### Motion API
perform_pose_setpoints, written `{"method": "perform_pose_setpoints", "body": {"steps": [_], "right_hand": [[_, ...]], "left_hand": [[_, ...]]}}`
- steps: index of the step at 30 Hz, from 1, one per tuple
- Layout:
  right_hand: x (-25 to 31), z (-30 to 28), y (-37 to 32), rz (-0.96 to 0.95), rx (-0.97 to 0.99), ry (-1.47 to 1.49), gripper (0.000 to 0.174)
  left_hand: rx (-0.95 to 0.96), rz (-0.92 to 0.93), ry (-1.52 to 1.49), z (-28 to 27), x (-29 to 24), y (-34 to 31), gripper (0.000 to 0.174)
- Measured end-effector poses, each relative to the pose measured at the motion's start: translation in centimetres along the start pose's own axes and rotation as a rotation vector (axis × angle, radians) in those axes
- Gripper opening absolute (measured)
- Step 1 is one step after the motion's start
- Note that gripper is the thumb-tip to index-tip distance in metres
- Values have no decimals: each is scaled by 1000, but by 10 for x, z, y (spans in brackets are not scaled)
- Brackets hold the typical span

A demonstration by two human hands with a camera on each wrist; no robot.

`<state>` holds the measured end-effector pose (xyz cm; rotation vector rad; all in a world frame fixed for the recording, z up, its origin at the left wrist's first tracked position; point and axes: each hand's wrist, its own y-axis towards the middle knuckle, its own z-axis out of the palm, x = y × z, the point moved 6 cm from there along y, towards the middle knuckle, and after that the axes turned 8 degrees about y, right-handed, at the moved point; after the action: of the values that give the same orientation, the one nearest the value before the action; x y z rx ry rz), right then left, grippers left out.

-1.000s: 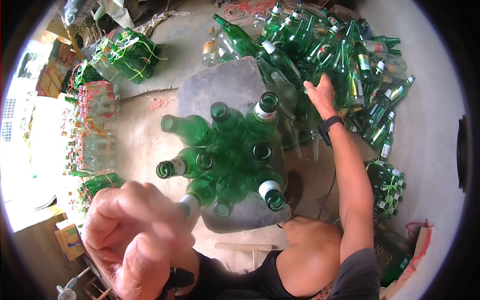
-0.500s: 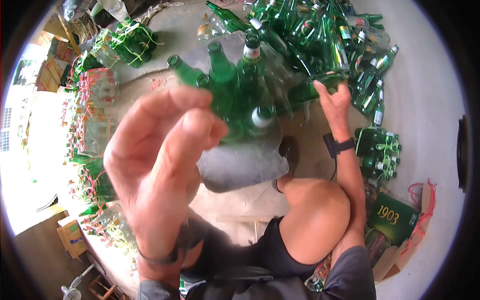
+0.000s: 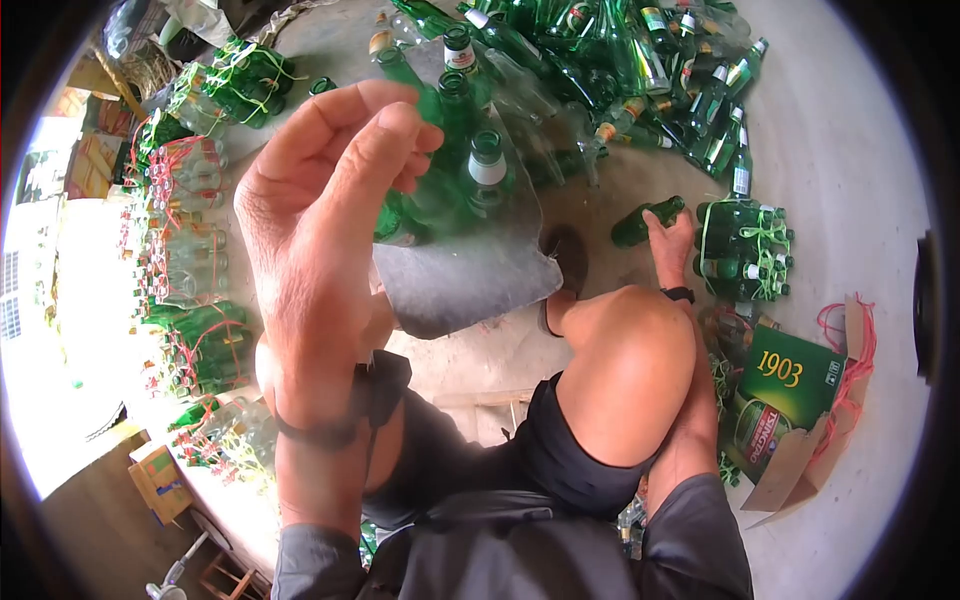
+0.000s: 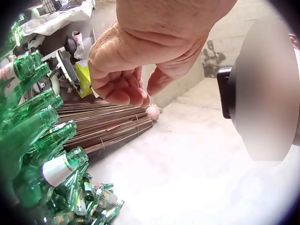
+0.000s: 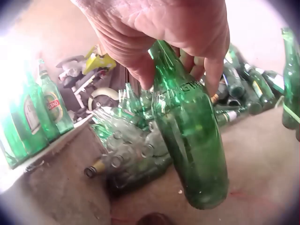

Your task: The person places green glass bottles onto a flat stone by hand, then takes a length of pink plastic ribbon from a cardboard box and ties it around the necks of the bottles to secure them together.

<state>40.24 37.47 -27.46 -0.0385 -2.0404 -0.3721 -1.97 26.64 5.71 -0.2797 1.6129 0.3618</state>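
Note:
My right hand (image 3: 672, 240) grips a green glass beer bottle (image 5: 194, 140) by its neck and shoulder. In the right wrist view its base points down, and raised lettering shows on the shoulder. The head view has this hand beyond the right knee, beside a tied bundle of bottles. My left hand (image 3: 320, 180) is raised close to the head camera, fingers loosely curled, nothing visible between thumb and fingers. Behind it, upright green bottles (image 3: 487, 165) stand grouped on a dark slab (image 3: 470, 290); the hand hides some of them.
A heap of loose bottles (image 3: 640, 50) covers the floor at the far right. Bottles tied with green string (image 3: 745, 245) stand below it, near an opened 1903 carton (image 3: 790, 370). More tied bundles (image 3: 190, 200) line the left side. Flattened cardboard (image 4: 103, 124) lies stacked behind.
The right hand has drawn the bottle from the heap back toward the right knee. The left hand has risen in view, still loosely curled. The head view has tilted downward.

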Motion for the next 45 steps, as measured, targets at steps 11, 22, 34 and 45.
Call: {"method": "perform_pose_setpoints", "body": {"steps": [11,22,34,45], "right_hand": [[-33,4,-48,163,-21,-83,38],[-4,-3,-57,215,100,-211,60],[86,-61,-85,-34,167,-103,44],[352,-239,-157,-141,420,-213,18]], "left_hand": [[-51,6,-20,-3,8,5,19],[39,5,-2,-10,25,16,25],[89,103,58,-3,41,25,25],[75,38,-30,-18,60,-46,21]]}}
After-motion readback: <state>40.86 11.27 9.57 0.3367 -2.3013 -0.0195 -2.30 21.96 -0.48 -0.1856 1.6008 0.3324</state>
